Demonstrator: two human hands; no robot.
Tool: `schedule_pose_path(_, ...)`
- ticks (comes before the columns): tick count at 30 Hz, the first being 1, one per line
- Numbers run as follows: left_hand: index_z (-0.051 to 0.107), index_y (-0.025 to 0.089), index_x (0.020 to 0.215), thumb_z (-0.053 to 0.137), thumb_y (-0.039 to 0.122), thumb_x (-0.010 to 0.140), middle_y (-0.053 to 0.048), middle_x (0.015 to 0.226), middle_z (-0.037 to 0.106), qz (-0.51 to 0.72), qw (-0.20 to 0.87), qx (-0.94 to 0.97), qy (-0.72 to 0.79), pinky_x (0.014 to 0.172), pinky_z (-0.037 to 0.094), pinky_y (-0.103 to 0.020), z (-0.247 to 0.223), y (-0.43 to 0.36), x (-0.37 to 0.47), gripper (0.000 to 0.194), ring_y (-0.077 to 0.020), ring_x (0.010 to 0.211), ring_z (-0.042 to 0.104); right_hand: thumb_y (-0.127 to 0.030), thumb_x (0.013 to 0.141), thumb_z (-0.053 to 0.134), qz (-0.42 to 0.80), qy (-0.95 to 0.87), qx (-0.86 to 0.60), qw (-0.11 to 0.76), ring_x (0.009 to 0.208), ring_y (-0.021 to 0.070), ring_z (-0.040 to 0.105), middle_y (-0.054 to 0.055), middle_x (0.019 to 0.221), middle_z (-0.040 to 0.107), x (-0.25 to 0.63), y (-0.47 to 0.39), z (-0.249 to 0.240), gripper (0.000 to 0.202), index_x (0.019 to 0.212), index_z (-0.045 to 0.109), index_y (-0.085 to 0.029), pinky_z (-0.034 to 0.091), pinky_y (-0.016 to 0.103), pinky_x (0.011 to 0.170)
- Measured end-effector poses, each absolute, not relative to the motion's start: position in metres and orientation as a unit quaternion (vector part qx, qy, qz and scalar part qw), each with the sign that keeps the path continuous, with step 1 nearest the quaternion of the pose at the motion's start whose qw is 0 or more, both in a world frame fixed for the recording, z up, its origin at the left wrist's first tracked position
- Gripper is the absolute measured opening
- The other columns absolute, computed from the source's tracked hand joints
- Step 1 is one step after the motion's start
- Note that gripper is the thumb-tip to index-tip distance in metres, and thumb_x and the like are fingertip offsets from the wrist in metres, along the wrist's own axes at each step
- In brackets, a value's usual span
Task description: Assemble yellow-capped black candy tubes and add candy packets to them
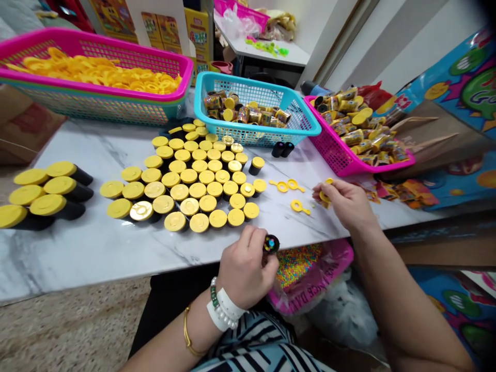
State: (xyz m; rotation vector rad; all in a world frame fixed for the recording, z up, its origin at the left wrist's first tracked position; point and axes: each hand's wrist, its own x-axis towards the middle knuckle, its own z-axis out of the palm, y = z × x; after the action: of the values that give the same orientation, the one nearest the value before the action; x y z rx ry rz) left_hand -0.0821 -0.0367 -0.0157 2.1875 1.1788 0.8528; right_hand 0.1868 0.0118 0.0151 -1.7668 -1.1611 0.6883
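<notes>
My left hand [248,266] is closed around a small black cup [271,244] at the table's front edge. Colourful beads show in the cup's open top. Over the table at the right, my right hand [346,201] pinches a yellow plastic piece [326,195], partly hidden by the fingers. Just left of that hand lie a few loose yellow ring-shaped pieces with short handles [298,206]. A large group of black cups with yellow lids [197,191] stands left of my left hand. Two black cups [282,149] sit apart behind them.
A pink basket of yellow pieces [182,64], a blue basket of wrapped cups [199,98] and a pink basket of wrapped cups [337,155] line the back. Below the table edge is a pink container [343,256] of colourful beads. More lidded cups [48,196] stand at far left.
</notes>
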Motion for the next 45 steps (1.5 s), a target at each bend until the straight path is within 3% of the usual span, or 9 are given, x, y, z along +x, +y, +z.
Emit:
schedule_pose_path(6,0.057,0.02,0.104,0.056,0.023,0.084,-0.003,0.092,0.062,0.293,0.244,0.808,0.449,0.061,0.05,-0.028,-0.014,-0.034,-0.076,0.021,-0.0169,0.071,0.061,-0.044,0.09,0.058,0.151,-0.519,-0.696,0.472,0.101,0.0242,0.061,0.006,0.101,0.07,0.154,-0.045,0.035,0.027,0.093,0.077,-0.025,0.05,0.038,0.087)
schedule_pose_path(10,0.06,0.02,0.103,0.058,0.024,0.083,-0.002,0.088,0.062,0.284,0.242,0.807,0.458,0.059,0.048,-0.027,-0.014,-0.034,-0.075,0.02,-0.016,0.068,0.06,-0.04,0.084,0.069,0.36,-0.431,-0.669,0.486,0.077,0.0177,0.062,0.004,0.093,0.07,0.117,-0.068,0.02,0.027,0.108,0.074,-0.028,0.051,0.031,0.068)
schedule_pose_path(13,0.061,0.02,0.103,0.059,0.024,0.083,-0.002,0.086,0.062,0.279,0.251,0.806,0.459,0.06,0.048,-0.026,-0.013,-0.034,-0.076,0.02,-0.0156,0.069,0.06,-0.035,0.079,0.076,0.456,-0.404,-0.638,0.471,0.065,0.012,0.057,0.001,0.086,0.067,0.096,-0.071,0.009,0.022,0.1,0.076,-0.029,0.048,0.026,0.061)
schedule_pose_path(17,0.062,0.02,0.102,0.058,0.021,0.082,-0.001,0.085,0.063,0.277,0.266,0.805,0.452,0.063,0.048,-0.025,-0.013,-0.033,-0.076,0.02,-0.0156,0.072,0.061,-0.034,0.076,0.078,0.422,-0.455,-0.626,0.472,0.08,0.0147,0.059,0.001,0.081,0.064,0.084,-0.058,0.005,0.015,0.089,0.08,-0.028,0.05,0.027,0.074)
schedule_pose_path(24,0.062,0.019,0.097,0.056,0.018,0.082,-0.002,0.086,0.064,0.273,0.313,0.796,0.44,0.067,0.049,-0.028,-0.011,-0.03,-0.078,0.015,-0.0165,0.076,0.062,-0.039,0.075,0.076,0.415,-0.43,-0.673,0.435,0.083,0.022,0.067,0.005,0.082,0.075,0.077,-0.048,0.008,0.022,0.091,0.08,-0.024,0.054,0.034,0.075)
schedule_pose_path(29,0.061,0.017,0.106,0.062,0.029,0.083,0.001,0.07,0.063,0.266,0.411,0.759,0.43,0.057,0.044,-0.026,0.002,-0.025,-0.081,0.026,-0.0156,0.062,0.059,-0.039,0.077,0.075,0.424,-0.403,-0.684,0.436,0.068,0.0168,0.064,0.001,0.065,0.068,0.071,-0.055,0.01,0.02,0.087,0.08,-0.022,0.051,0.028,0.063)
schedule_pose_path(34,0.06,0.017,0.09,0.058,0.033,0.089,0.003,0.062,0.056,0.255,0.46,0.738,0.423,0.051,0.038,-0.023,0.007,-0.016,-0.08,0.016,-0.0129,0.056,0.054,-0.044,0.082,0.07,0.41,-0.397,-0.691,0.444,0.042,0.0073,0.04,-0.006,0.045,0.048,0.069,-0.055,0.007,0.027,0.088,0.078,-0.019,0.033,0.02,0.042)
schedule_pose_path(39,0.059,0.017,0.103,0.057,0.033,0.09,-0.001,0.076,0.061,0.282,0.392,0.766,0.425,0.061,0.046,-0.027,-0.002,-0.027,-0.083,0.021,-0.0161,0.068,0.059,-0.051,0.081,0.068,0.435,-0.381,-0.686,0.442,0.037,0.0076,0.036,-0.007,0.044,0.047,0.069,-0.056,0.0,0.039,0.098,0.076,-0.018,0.025,0.021,0.038)
schedule_pose_path(45,0.059,0.023,0.116,0.064,0.036,0.086,-0.004,0.105,0.058,0.327,0.315,0.781,0.429,0.072,0.054,-0.03,-0.013,-0.036,-0.077,0.033,-0.0181,0.085,0.063,-0.052,0.085,0.063,0.417,-0.439,-0.661,0.443,0.057,0.0118,0.051,0.003,0.073,0.067,0.07,-0.063,-0.006,0.042,0.109,0.075,-0.02,0.039,0.023,0.048)
